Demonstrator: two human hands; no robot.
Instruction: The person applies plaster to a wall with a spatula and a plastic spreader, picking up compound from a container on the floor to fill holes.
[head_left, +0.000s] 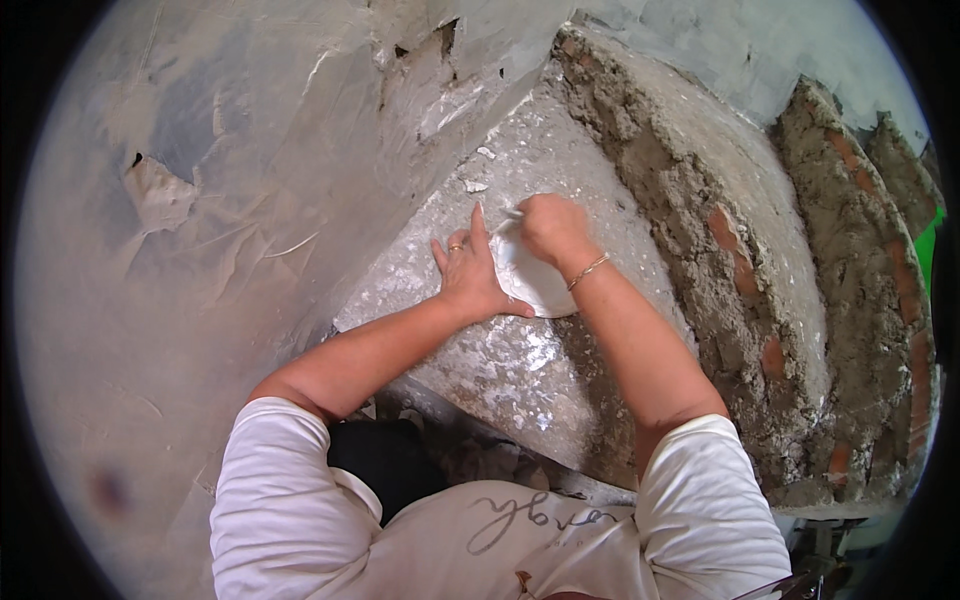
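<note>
A round white bowl (530, 276) with white material inside rests on the rough concrete step before me. My left hand (472, 273) steadies its left side, thumb along the near rim and the other fingers spread along the outer edge. My right hand (556, 232) is closed in a fist over the far right part of the bowl. From that fist pokes the short end of a thin grey-green handle (512, 213); the rest of it is hidden by the fingers.
The step's speckled surface (490, 370) carries white flakes (474, 186). Rough brick-and-mortar steps (700, 220) descend to the right. A grey plastered wall (200, 300) with peeling patches flanks the left. Something bright green (930, 255) shows at the far right.
</note>
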